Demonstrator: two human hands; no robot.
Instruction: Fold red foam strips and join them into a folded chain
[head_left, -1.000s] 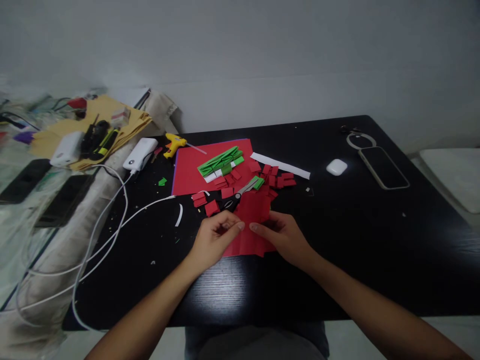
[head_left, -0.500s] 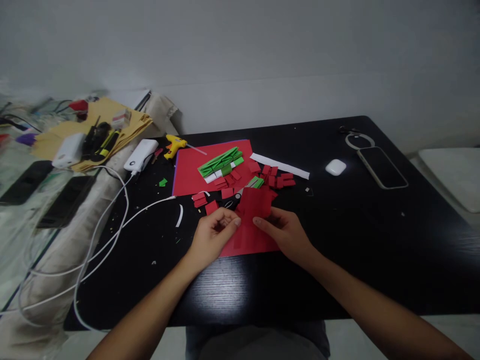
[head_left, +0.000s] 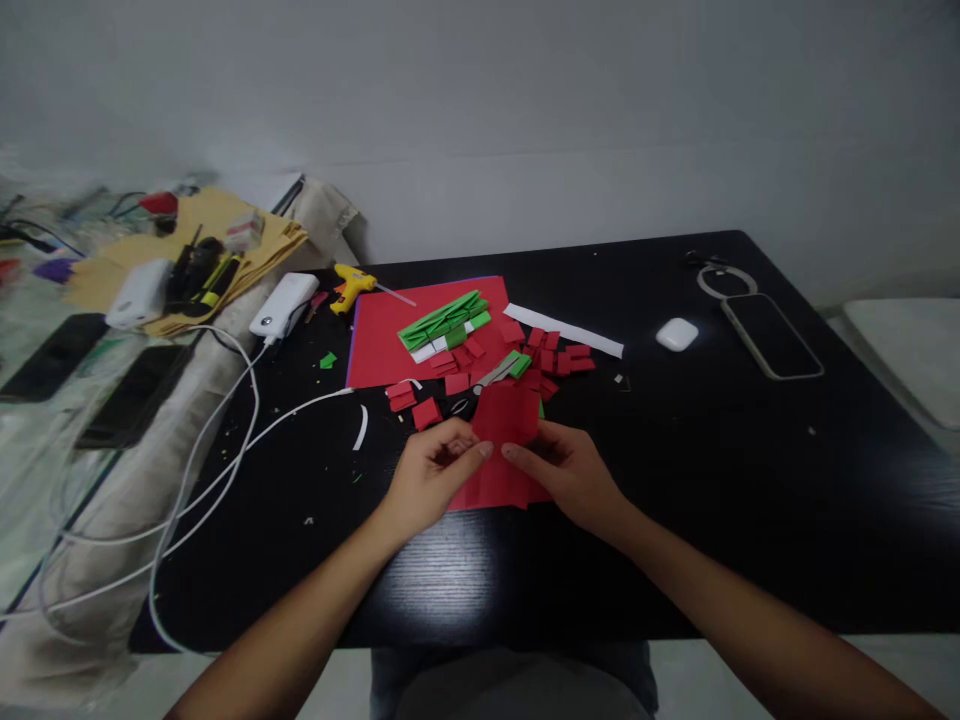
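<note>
Between my two hands is a piece of red paper [head_left: 506,410], raised a little over a red sheet [head_left: 491,490] at the table's near middle. My left hand [head_left: 439,465] pinches its left edge between thumb and fingers. Its right edge is gripped the same way by my right hand [head_left: 562,460]. Several small folded red paper pieces [head_left: 427,413] lie just beyond my hands. Among them are scissors [head_left: 491,378], partly covered, and a small folded green piece [head_left: 519,365]. Farther back, folded green paper strips [head_left: 444,320] rest on a large red sheet [head_left: 375,345].
On the black table [head_left: 712,500] lie a white paper strip [head_left: 564,330], a white earphone case [head_left: 676,334] and a phone [head_left: 772,336]. A yellow glue gun [head_left: 351,287], a white power bank [head_left: 283,305] and a white cable [head_left: 307,407] are at left.
The red paper has tilted and dropped slightly between my hands, and my thumbs are closer together. Both hands keep their grip. The view has shifted a little.
</note>
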